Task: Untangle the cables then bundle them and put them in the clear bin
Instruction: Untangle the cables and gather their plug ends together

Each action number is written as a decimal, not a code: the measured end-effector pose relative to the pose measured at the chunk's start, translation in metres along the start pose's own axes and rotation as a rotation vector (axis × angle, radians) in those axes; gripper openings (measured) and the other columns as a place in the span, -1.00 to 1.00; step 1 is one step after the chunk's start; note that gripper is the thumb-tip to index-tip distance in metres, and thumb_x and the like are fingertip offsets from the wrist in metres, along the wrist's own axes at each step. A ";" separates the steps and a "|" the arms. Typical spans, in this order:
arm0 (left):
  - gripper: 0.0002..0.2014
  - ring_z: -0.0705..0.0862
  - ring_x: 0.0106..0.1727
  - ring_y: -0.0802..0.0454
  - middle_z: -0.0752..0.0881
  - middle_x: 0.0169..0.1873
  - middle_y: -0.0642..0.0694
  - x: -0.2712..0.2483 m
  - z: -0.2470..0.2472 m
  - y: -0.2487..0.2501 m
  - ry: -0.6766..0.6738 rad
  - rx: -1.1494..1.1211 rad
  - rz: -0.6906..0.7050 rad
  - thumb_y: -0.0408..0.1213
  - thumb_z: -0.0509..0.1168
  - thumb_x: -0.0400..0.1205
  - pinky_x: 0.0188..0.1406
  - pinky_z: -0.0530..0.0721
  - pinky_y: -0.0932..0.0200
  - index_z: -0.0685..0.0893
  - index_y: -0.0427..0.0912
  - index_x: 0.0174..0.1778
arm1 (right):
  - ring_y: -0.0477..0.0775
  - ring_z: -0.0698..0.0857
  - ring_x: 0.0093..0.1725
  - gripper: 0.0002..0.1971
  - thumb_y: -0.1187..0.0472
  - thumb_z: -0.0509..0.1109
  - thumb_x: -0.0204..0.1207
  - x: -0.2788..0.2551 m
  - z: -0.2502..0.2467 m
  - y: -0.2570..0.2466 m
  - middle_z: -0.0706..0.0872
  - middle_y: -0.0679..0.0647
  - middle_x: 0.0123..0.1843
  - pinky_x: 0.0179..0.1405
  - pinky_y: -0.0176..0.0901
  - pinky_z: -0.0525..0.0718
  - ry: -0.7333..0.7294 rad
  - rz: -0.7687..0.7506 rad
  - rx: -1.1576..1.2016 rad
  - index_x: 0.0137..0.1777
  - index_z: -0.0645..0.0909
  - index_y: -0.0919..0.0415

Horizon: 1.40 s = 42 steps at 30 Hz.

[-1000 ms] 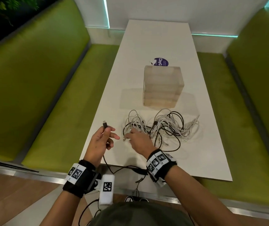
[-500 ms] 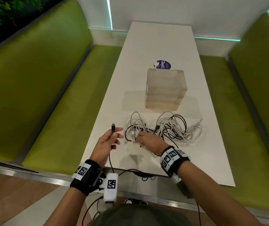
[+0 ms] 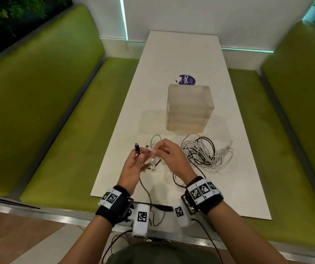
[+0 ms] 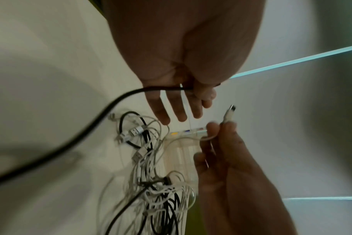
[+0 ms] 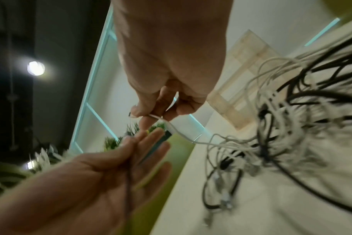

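A tangle of white and black cables (image 3: 206, 153) lies on the white table (image 3: 181, 50), just in front of the clear bin (image 3: 189, 109). My left hand (image 3: 136, 159) pinches a black cable (image 3: 137, 149) near its plug between thumb and forefinger, the other fingers straight. The cable trails off the table's near edge. My right hand (image 3: 158, 151) pinches the end of a white cable (image 5: 171, 127) that leads back into the tangle (image 5: 271, 143). In the left wrist view the white plug (image 4: 229, 114) sticks out above my right fingers. Both hands are close together above the table's left front.
A purple round sticker (image 3: 187, 80) lies behind the bin. Green benches (image 3: 57, 111) run along both sides of the table, and a white wall closes the far end. Black wires from the wrist cameras hang below the table's near edge.
My right hand has lifted off the tangle with a white cable end and moved left toward my left hand. The left hand still holds the black cable, raised a little.
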<state>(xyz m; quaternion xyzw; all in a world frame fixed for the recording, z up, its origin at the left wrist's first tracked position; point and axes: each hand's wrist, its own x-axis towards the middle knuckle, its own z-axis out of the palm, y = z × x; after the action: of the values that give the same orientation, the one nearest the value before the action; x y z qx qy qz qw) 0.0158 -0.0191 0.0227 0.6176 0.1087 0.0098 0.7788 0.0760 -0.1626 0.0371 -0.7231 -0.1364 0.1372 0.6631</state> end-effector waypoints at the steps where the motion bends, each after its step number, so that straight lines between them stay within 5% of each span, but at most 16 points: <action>1: -0.80 0.67 0.28 -0.07 0.69 0.26 -0.15 0.001 0.005 0.000 -0.013 -0.002 0.009 -0.24 0.10 0.75 0.16 0.67 0.08 0.58 -0.13 0.20 | -0.06 0.77 -0.10 -0.93 0.31 0.45 0.50 0.001 0.002 -0.003 0.80 0.10 -0.24 0.08 -0.23 0.63 0.008 0.026 0.062 -0.13 0.59 0.19; 4: -0.74 0.67 0.28 0.01 0.73 0.18 0.00 0.002 0.017 0.002 -0.062 -0.034 -0.001 -0.27 0.09 0.76 0.26 0.64 0.11 0.56 -0.17 0.32 | 0.06 0.73 -0.18 -0.86 0.19 0.51 0.44 0.004 0.001 -0.003 0.79 0.19 -0.25 -0.04 0.00 0.63 0.032 0.061 0.160 -0.16 0.58 0.13; 8: -0.69 0.62 0.36 0.01 0.68 0.32 -0.03 0.001 0.026 0.008 -0.082 -0.161 -0.054 -0.20 0.17 0.66 0.40 0.55 0.01 0.58 -0.14 0.30 | -0.05 0.59 -0.41 -0.74 0.15 0.54 0.44 0.005 -0.005 0.001 0.73 0.11 -0.37 -0.39 -0.21 0.45 0.033 0.133 0.153 -0.24 0.47 0.14; 12: -0.77 0.67 0.22 0.01 0.70 0.31 -0.09 0.001 0.029 0.016 -0.060 -0.188 -0.025 -0.13 0.16 0.64 0.12 0.59 0.01 0.61 -0.15 0.10 | -0.22 0.58 -0.42 -0.76 -0.01 0.37 0.59 0.002 -0.007 -0.005 0.70 -0.03 -0.40 -0.28 -0.33 0.47 -0.182 0.190 -0.047 -0.14 0.63 0.17; 16: -0.80 0.77 0.11 -0.05 0.82 -0.20 -0.08 0.006 0.018 0.039 0.018 -0.258 0.059 -0.23 0.00 0.77 0.21 0.64 0.00 0.49 -0.14 -0.08 | -0.34 0.59 -0.34 -0.78 0.03 0.30 0.63 0.006 -0.017 0.006 0.71 -0.15 -0.31 -0.22 -0.40 0.48 -0.483 0.180 -0.508 -0.19 0.67 0.06; 18: -0.78 0.79 -0.17 -0.05 0.66 -0.47 0.01 0.006 0.010 0.054 0.022 -0.328 0.122 -0.27 -0.03 0.78 0.09 0.73 -0.03 0.47 -0.13 -0.10 | -0.36 0.57 -0.36 -0.72 0.06 0.26 0.66 0.006 -0.026 0.017 0.69 -0.12 -0.29 -0.26 -0.43 0.47 -0.457 0.193 -0.589 -0.11 0.70 0.19; 20: -0.78 0.60 -0.46 0.07 0.50 -0.54 0.05 0.005 0.002 0.068 0.055 -0.358 0.168 -0.28 -0.02 0.78 -0.20 0.73 0.09 0.48 -0.12 -0.11 | -0.38 0.58 -0.36 -0.74 0.10 0.24 0.67 0.004 -0.039 0.025 0.67 -0.13 -0.28 -0.34 -0.54 0.44 -0.379 0.201 -0.589 -0.11 0.68 0.22; 22: -0.78 0.41 -0.55 0.14 0.45 -0.54 0.08 0.003 -0.009 0.081 0.100 -0.379 0.217 -0.26 -0.01 0.78 -0.39 0.58 0.24 0.49 -0.09 -0.13 | -0.15 0.66 -0.22 -0.77 0.11 0.25 0.67 0.005 -0.054 0.032 0.70 -0.07 -0.22 -0.23 -0.40 0.52 -0.317 0.189 -0.637 -0.15 0.66 0.15; 24: -0.76 0.33 -0.56 0.17 0.44 -0.54 0.10 0.002 -0.020 0.093 0.142 -0.396 0.261 -0.23 0.00 0.78 -0.46 0.44 0.30 0.51 -0.06 -0.15 | 0.02 0.68 -0.18 -0.76 0.09 0.26 0.65 0.009 -0.065 0.040 0.72 0.00 -0.21 -0.15 -0.14 0.56 -0.254 0.158 -0.702 -0.22 0.65 0.10; 29: -0.76 0.27 -0.54 0.20 0.43 -0.53 0.11 0.006 -0.037 0.098 0.189 -0.276 0.278 -0.20 0.02 0.78 -0.50 0.23 0.30 0.54 -0.06 -0.13 | 0.03 0.64 -0.28 -0.71 0.09 0.26 0.64 0.020 -0.076 0.039 0.68 -0.01 -0.33 -0.15 0.01 0.61 -0.141 0.120 -0.665 -0.33 0.59 0.03; 32: -0.77 0.30 -0.48 0.22 0.39 -0.45 0.10 0.009 -0.033 0.074 0.206 0.013 0.120 -0.12 0.08 0.76 -0.47 0.31 0.36 0.60 -0.11 0.01 | -0.11 0.57 -0.39 -0.69 0.08 0.24 0.66 0.021 -0.078 0.031 0.62 -0.06 -0.40 -0.29 -0.18 0.54 -0.113 0.109 -0.555 -0.31 0.64 -0.03; 36: -0.72 0.40 -0.34 0.19 0.48 -0.32 0.13 0.006 -0.004 0.037 0.030 0.291 -0.071 -0.11 0.18 0.71 -0.30 0.40 0.25 0.59 -0.15 0.25 | -0.31 0.48 -0.47 -0.72 0.12 0.27 0.66 0.015 -0.072 0.017 0.56 -0.20 -0.50 -0.37 -0.41 0.40 -0.128 0.058 -0.479 -0.22 0.72 0.14; 38: -0.75 0.47 -0.37 0.24 0.57 -0.35 0.19 0.006 0.017 0.027 -0.069 0.341 -0.119 -0.09 0.25 0.67 -0.33 0.45 0.31 0.64 -0.15 0.16 | -0.29 0.55 -0.43 -0.73 0.07 0.30 0.64 0.014 -0.067 0.015 0.65 -0.24 -0.48 -0.32 -0.35 0.48 -0.139 0.028 -0.448 -0.26 0.72 0.08; 40: -0.83 0.45 -0.46 0.26 0.52 -0.47 0.20 0.009 0.034 0.021 -0.123 0.391 -0.114 -0.12 0.33 0.64 -0.41 0.43 0.36 0.67 -0.16 -0.05 | 0.02 0.66 -0.32 -0.72 -0.05 0.33 0.58 0.013 -0.063 0.016 0.76 -0.02 -0.35 -0.20 -0.06 0.60 -0.135 0.009 -0.419 -0.25 0.74 0.04; 42: -0.83 0.36 -0.50 0.22 0.41 -0.51 0.12 0.014 0.045 0.017 -0.132 0.456 -0.088 -0.18 0.36 0.63 -0.44 0.34 0.29 0.64 -0.15 -0.24 | 0.11 0.67 -0.27 -0.72 -0.03 0.34 0.58 0.011 -0.062 0.016 0.77 0.20 -0.26 -0.18 -0.02 0.61 -0.125 0.008 -0.401 -0.19 0.76 0.11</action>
<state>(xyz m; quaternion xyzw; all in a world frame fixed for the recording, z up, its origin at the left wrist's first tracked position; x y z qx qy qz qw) 0.0397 -0.0565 0.0461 0.7716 0.0838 -0.0892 0.6242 0.1098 -0.2174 0.0261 -0.8312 -0.1989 0.1547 0.4955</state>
